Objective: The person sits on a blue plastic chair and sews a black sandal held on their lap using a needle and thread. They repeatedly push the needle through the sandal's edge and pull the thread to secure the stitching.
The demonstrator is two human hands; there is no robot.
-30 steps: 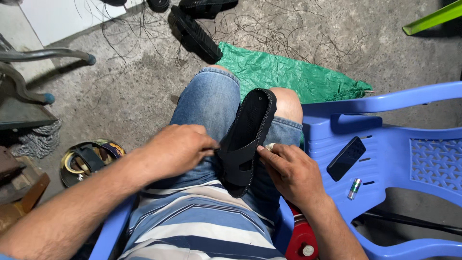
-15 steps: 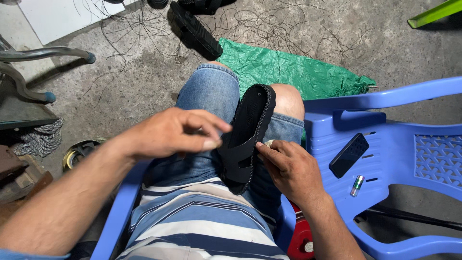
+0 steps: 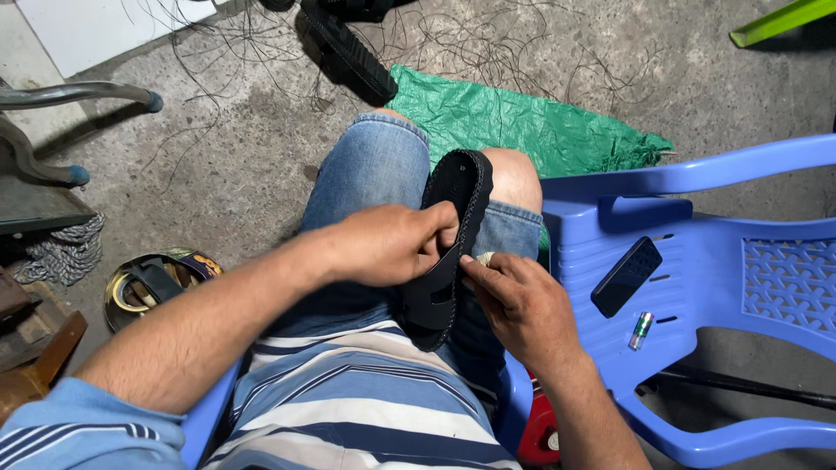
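Now the black sandal (image 3: pixel 453 252) lies pinched between left hand (image 3: pixel 387 244) and right hand (image 3: pixel 522 305).

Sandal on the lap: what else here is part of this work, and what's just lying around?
In hand:
- black sandal, resting on the lap
- left hand, gripping its strap
- right hand, fingers at its edge

Lying about:
- phone and small cylinder on the blue chair
- green sheet
- second sandal on the floor
- round tin
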